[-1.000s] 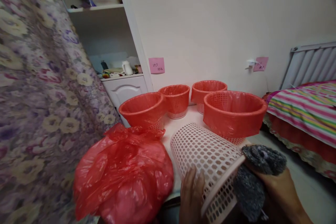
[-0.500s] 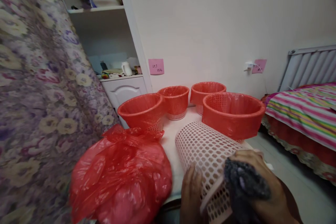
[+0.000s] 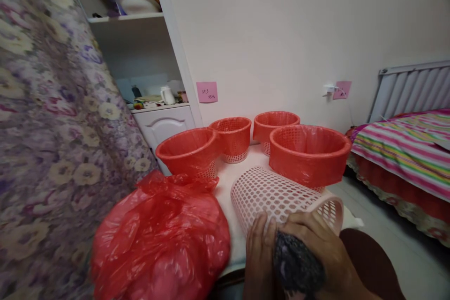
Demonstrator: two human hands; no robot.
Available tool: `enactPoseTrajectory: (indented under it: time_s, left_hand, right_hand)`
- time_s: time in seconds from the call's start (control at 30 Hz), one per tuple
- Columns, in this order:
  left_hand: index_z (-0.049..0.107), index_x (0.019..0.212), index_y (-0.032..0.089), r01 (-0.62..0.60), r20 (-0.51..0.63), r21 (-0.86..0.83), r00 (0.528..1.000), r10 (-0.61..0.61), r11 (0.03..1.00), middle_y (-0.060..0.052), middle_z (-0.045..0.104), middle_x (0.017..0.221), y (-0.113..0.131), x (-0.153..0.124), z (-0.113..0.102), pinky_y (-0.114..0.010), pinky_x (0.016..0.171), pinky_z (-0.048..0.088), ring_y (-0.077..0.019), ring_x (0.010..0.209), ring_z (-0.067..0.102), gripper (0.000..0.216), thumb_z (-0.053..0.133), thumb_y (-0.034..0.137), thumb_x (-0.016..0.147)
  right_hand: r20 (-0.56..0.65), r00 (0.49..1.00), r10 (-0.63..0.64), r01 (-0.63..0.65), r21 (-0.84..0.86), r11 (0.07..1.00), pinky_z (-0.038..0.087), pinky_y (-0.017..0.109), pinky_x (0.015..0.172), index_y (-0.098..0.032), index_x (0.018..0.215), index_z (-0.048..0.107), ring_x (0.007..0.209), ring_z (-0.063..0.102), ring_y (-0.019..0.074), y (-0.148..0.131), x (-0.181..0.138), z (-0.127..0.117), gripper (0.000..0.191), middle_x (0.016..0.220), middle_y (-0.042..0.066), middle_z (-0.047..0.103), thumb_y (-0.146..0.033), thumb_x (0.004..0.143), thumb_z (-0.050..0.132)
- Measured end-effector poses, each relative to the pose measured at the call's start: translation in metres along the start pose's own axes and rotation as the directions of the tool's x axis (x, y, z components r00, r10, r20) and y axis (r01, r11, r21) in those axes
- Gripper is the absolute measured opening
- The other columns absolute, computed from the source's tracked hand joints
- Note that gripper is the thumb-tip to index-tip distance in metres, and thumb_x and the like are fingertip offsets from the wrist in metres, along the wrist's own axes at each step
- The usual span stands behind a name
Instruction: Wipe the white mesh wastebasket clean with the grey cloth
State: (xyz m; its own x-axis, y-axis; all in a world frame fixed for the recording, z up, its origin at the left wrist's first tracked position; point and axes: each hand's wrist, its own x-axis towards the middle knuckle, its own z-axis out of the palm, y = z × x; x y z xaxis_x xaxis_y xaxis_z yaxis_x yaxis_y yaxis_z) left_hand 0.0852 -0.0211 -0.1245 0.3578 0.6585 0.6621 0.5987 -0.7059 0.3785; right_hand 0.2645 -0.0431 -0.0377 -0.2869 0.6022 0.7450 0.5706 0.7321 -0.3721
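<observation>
A pale pink perforated plastic basket [image 3: 277, 192] lies on its side on the white-covered table, its mouth turned to the right. Fingers stretched out, my left hand [image 3: 259, 243] rests against the basket's near side. Close beside it, my right hand [image 3: 312, 239] reaches over the same side and holds a bunched dark grey cloth [image 3: 297, 262]. The cloth hides part of the right palm and thumb. A heap of red plastic bags [image 3: 161, 239] lies to the left of my hands.
Behind stand red-lined baskets: one at left [image 3: 188, 150], two at the back, the left one [image 3: 232, 138] and the right one [image 3: 277, 124], and a large one [image 3: 309, 150] at right. A floral curtain [image 3: 63, 150] hangs left; a bed [image 3: 404, 150] stands right.
My right hand with the cloth has moved left from the basket's mouth end, next to my left hand. The basket has turned, its rim now showing on the right. The view has shifted slightly.
</observation>
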Motion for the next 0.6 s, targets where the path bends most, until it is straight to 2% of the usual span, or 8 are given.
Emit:
enactPoseTrajectory:
  time_s: [0.07,0.17,0.27,0.37,0.4,0.47,0.53,0.6]
  left_hand:
    - [0.02,0.151,0.026,-0.03,0.009,0.04,1.0,0.029,0.999,-0.014,0.037,0.153,-0.009,-0.004,0.002,-0.048,0.112,0.037,-0.0259,0.141,0.034,0.06,0.04,0.019,0.095]
    - [0.022,0.15,0.02,-0.124,0.036,0.076,0.992,0.122,0.989,-0.018,0.034,0.153,-0.036,-0.021,0.01,-0.045,0.106,0.045,-0.0289,0.14,0.034,0.062,0.045,0.03,0.094]
    - [0.019,0.151,0.023,-0.098,0.028,0.065,0.995,0.097,0.993,-0.016,0.033,0.155,-0.057,-0.038,0.016,-0.044,0.103,0.048,-0.0303,0.139,0.036,0.068,0.047,0.037,0.092]
    - [0.02,0.151,0.026,-0.06,0.051,0.023,0.997,0.059,0.998,-0.015,0.033,0.155,-0.053,-0.041,0.014,-0.044,0.104,0.047,-0.0296,0.139,0.037,0.064,0.044,0.038,0.093]
    - [0.022,0.151,0.024,-0.065,0.06,0.003,0.996,0.065,0.998,-0.016,0.032,0.155,-0.046,-0.038,0.013,-0.047,0.105,0.045,-0.031,0.14,0.035,0.065,0.044,0.042,0.092]
    - [0.026,0.15,0.022,-0.034,0.049,-0.034,0.998,0.036,0.999,-0.018,0.033,0.154,-0.029,-0.029,0.011,-0.05,0.107,0.043,-0.0324,0.141,0.033,0.064,0.044,0.043,0.092]
    - [0.033,0.147,0.023,0.053,0.005,-0.054,0.999,-0.053,0.997,-0.017,0.04,0.151,-0.013,-0.018,0.013,-0.049,0.107,0.043,-0.0302,0.14,0.035,0.055,0.042,0.033,0.094]
    - [0.04,0.144,0.021,0.119,-0.026,-0.046,0.992,-0.12,0.992,-0.019,0.045,0.146,-0.003,-0.01,0.017,-0.052,0.107,0.042,-0.0301,0.138,0.039,0.049,0.039,0.029,0.095]
  right_hand:
    - [-0.029,0.999,-0.014,0.015,0.002,1.0,0.05,0.034,0.076,-0.022,0.117,0.057,0.091,0.061,0.0226,-0.001,0.0,0.003,0.033,0.101,0.007,0.061,-0.015,0.085,0.056]
    - [-0.149,0.988,0.029,-0.027,0.017,0.999,0.05,0.035,0.078,-0.022,0.112,0.058,0.091,0.062,0.0241,0.01,-0.005,-0.004,0.028,0.098,0.006,0.063,-0.022,0.083,0.059]
    - [-0.245,0.94,0.236,-0.225,0.073,0.972,0.048,0.042,0.088,-0.025,0.108,0.059,0.099,0.062,0.028,0.028,-0.016,-0.015,0.025,0.105,0.006,0.064,-0.03,0.084,0.061]
    - [-0.277,0.867,0.415,-0.374,0.19,0.908,0.044,0.051,0.096,-0.026,0.112,0.059,0.107,0.06,0.033,0.038,-0.025,-0.021,0.031,0.118,0.009,0.06,-0.037,0.083,0.063]
    - [-0.271,0.873,0.406,-0.366,0.187,0.912,0.044,0.053,0.097,-0.026,0.113,0.058,0.108,0.06,0.034,0.037,-0.025,-0.022,0.032,0.119,0.01,0.06,-0.038,0.083,0.062]
    - [-0.24,0.927,0.287,-0.273,0.091,0.958,0.045,0.053,0.094,-0.027,0.114,0.058,0.105,0.06,0.0341,0.03,-0.021,-0.02,0.031,0.114,0.009,0.062,-0.035,0.084,0.061]
    - [-0.166,0.979,0.119,-0.124,-0.021,0.992,0.05,0.047,0.085,-0.027,0.114,0.059,0.1,0.062,0.032,0.018,-0.015,-0.015,0.03,0.107,0.009,0.064,-0.033,0.084,0.06]
    - [-0.084,0.996,0.016,-0.022,-0.077,0.997,0.053,0.039,0.077,-0.027,0.115,0.059,0.096,0.063,0.0286,0.008,-0.011,-0.006,0.032,0.105,0.008,0.065,-0.032,0.083,0.061]
